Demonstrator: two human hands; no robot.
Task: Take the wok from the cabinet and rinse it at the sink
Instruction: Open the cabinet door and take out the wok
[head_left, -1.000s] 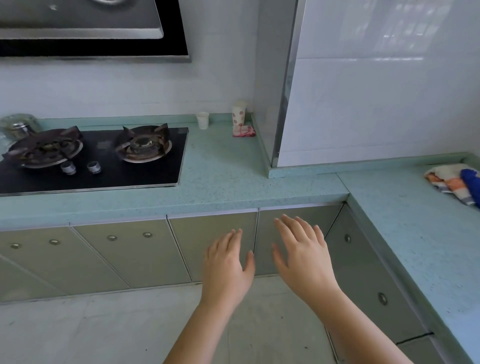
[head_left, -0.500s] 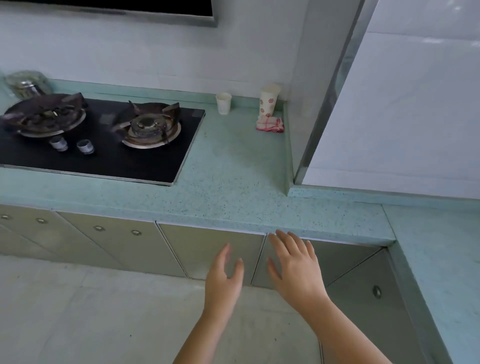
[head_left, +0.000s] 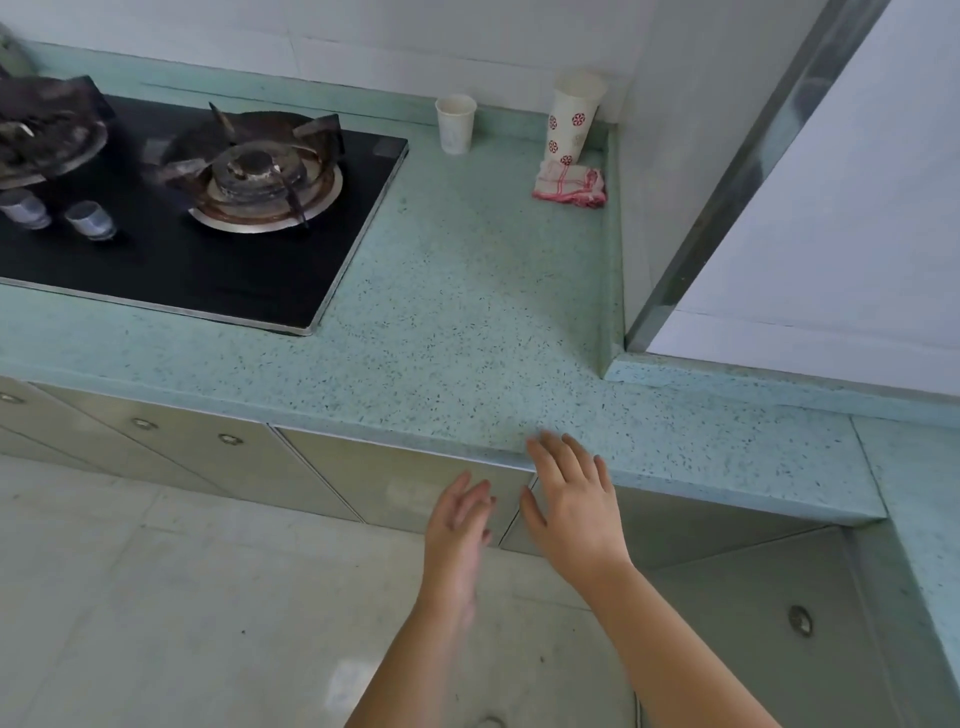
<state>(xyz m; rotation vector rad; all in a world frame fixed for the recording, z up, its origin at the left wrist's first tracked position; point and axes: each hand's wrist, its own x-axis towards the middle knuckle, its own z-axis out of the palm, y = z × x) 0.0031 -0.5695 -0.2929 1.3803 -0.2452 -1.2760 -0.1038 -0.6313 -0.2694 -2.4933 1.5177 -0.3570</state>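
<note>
No wok and no sink are in view. A row of grey cabinet doors (head_left: 363, 478) runs under the green speckled counter (head_left: 467, 312), all closed. My left hand (head_left: 457, 525) is stretched out with relaxed fingers in front of one door, holding nothing. My right hand (head_left: 571, 499) is spread flat beside it, its fingertips at the counter's front edge above the gap between two doors. Neither hand grips anything.
A black gas hob (head_left: 197, 208) with two burners fills the counter's left part. A small white cup (head_left: 456, 123), a taller patterned paper cup (head_left: 574, 122) and a folded red-white cloth (head_left: 570, 184) stand at the back. A corner door with a round knob (head_left: 800, 620) sits right.
The view has moved closer and tilted down to the counter. Both hands have travelled forward to the cabinet doors, the right one reaching the counter edge.
</note>
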